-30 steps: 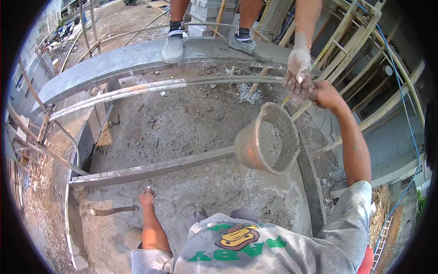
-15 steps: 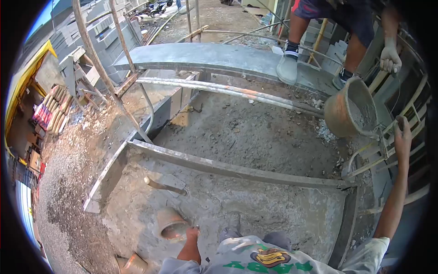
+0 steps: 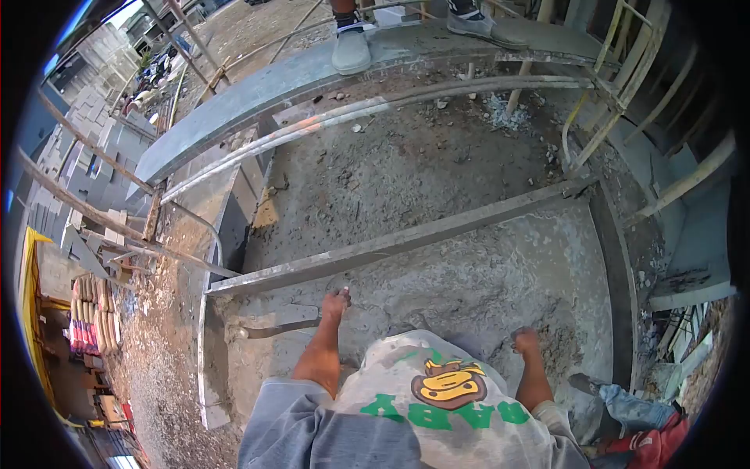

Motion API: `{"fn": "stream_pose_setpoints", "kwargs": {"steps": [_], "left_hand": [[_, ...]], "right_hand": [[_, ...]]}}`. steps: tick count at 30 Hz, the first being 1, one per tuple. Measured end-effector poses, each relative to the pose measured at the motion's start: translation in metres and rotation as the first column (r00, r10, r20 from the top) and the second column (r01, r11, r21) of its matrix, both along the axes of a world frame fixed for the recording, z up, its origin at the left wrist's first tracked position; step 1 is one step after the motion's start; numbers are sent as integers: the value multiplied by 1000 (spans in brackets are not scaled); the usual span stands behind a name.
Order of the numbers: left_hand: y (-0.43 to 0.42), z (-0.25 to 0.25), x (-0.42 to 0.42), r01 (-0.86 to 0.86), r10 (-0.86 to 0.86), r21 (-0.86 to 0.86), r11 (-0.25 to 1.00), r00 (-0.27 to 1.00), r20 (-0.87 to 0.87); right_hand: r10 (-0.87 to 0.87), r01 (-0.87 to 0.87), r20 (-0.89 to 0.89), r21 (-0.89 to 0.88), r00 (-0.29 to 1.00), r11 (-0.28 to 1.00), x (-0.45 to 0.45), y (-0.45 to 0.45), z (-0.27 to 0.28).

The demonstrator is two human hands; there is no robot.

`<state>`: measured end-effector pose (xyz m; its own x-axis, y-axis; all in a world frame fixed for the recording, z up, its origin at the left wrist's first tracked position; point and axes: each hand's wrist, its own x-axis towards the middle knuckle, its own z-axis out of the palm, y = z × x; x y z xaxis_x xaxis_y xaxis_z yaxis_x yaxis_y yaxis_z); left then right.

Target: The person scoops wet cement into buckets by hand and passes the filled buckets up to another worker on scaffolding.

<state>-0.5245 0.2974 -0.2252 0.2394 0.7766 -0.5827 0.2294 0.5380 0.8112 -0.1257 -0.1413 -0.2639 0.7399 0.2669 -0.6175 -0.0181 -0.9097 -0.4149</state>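
Observation:
My left hand (image 3: 336,303) is over the wet grey mortar (image 3: 461,281), just below the concrete divider (image 3: 375,248). Its fingers are curled, and nothing shows in them. Beside that wrist lies the wooden handle (image 3: 273,331) of a tool; my forearm covers its right end and its head is hidden. My right hand (image 3: 526,341), curled like a fist, hangs over rough, lumpy mortar at the right, with no held thing visible. No bucket is in sight.
Beyond the divider lies rough soil (image 3: 406,172), crossed by long pipes (image 3: 336,117). Another person's shoes (image 3: 351,53) stand on a curved slab (image 3: 234,109). Bamboo rails (image 3: 609,117) flank the right. Blue and red cloth (image 3: 637,410) lies lower right; stacked sacks (image 3: 95,316) stand left.
My right hand has left the mortar bucket and come down to my side. My left hand has let go of the lower bucket and moved up near the tool handle. The view has turned.

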Motion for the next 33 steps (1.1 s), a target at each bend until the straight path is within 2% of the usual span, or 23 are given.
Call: {"fn": "stream_pose_setpoints", "kwargs": {"steps": [1,2,3,4,5,6,8,9,10,11,12,13,15,18,21,22,23,25,26,28,29,30,33], "left_hand": [[-2,19,12,93,-92,1,996,989,-115],[-3,37,29,203,-198,3,979,956,-217],[-4,36,42,292,-289,-31,956,916,-277],[-7,30,49,383,-383,-71,921,861,-335],[-8,16,52,428,-439,-112,897,829,-346],[-6,1,63,467,-484,-139,873,803,-347],[1,-16,84,616,-636,-165,770,761,-128],[-7,-24,93,662,-672,-169,731,740,-9],[-23,-22,109,700,-715,-161,695,696,-65],[-39,-7,130,734,-749,-147,663,652,-122],[-52,10,147,765,-774,-129,631,607,-183],[-68,25,160,792,-798,-111,600,583,-153],[-100,47,179,835,-836,-66,547,541,-93],[-130,40,190,887,-887,-92,453,438,-144],[-168,42,192,939,-935,-127,319,289,-207],[-183,44,198,965,-957,-98,242,221,-190],[-197,47,200,983,-971,-70,170,155,-180],[-213,56,208,999,-982,-41,36,27,-186],[-223,63,218,999,-980,-40,-29,-37,-196],[-225,61,239,991,-972,-37,-128,-133,-194],[-220,46,252,985,-969,-36,-167,-171,-180],[-221,39,263,977,-964,-37,-209,-213,-161],[-251,81,275,974,-931,-10,-227,-220,-291]], "right_hand": [[46,-44,-15,102,999,994,-25,-40,-35],[-271,285,-166,65,948,956,-59,-35,15],[-329,349,-192,79,925,934,-80,-56,12],[-557,593,-269,70,786,803,-106,-70,12],[-655,700,-291,83,698,709,-127,-84,17],[-601,626,-201,95,773,774,-156,-109,-10],[-471,470,4,71,882,880,-214,-157,-58],[-473,472,7,52,881,880,-238,-167,-55],[-475,475,9,32,880,879,-262,-175,-51],[-555,556,-33,0,831,831,-278,-174,-43],[-543,541,-8,-61,840,839,-297,-178,-38],[-529,527,14,-124,848,841,-318,-184,-38],[-268,301,142,-340,953,891,-360,-185,-39],[-14,27,46,-288,999,957,-385,-187,34],[-206,206,19,-192,978,960,-434,-217,20],[-737,732,-77,-90,671,675,-441,-223,22],[-967,989,-226,-60,118,135,-451,-226,24],[-883,875,46,115,468,470,-515,-255,-38],[-938,924,-12,176,346,339,-529,-258,-39],[-985,983,-172,183,5,-27,-530,-245,-9],[-943,961,-255,118,-216,-251,-508,-228,47],[-846,887,-317,34,-428,-461,-498,-214,76],[-799,870,-376,-41,-469,-491,-524,-183,67]]}}
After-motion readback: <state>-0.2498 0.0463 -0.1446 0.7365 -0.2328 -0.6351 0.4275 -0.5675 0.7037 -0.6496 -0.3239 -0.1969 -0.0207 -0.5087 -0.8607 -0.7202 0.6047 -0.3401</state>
